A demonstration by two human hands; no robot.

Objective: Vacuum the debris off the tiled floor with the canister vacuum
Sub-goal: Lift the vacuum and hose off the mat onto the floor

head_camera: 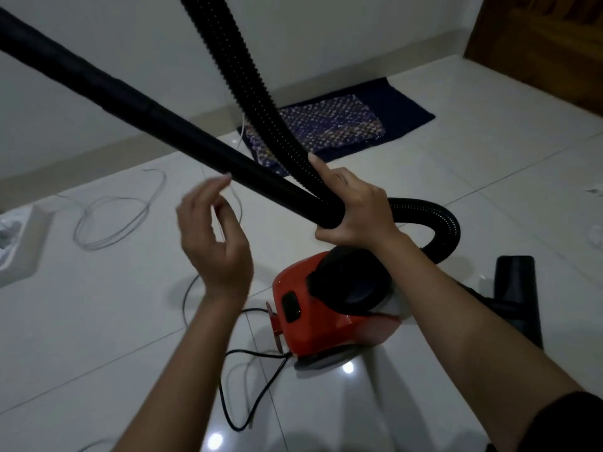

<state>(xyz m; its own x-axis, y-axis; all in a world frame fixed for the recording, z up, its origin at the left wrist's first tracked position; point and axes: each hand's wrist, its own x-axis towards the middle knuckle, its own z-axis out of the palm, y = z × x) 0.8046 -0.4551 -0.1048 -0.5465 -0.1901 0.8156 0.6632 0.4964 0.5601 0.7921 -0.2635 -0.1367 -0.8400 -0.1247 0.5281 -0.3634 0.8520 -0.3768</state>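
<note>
Right hand (355, 207) is wrapped tight round the near end of the rigid wand (130, 102), where the ribbed hose (257, 102) meets it. Left hand (212, 236) holds nothing, fingers loosely bent just under the wand, blurred. Red canister (326, 321) sits on the tiled floor (473, 141) below the hands. Floor head (515, 288) lies apart at right, not on this end of the wand. My read: wand is stiff, light but long, so it levers; a second grip further up the tube would steady it. Hose is floppy and will tug the canister, which should slide easily on glossy tile. Snag risks: black power cord (261, 353), white cable (111, 199) loops, mat (359, 125) against the wall (326, 34). Open tile at right.
</note>
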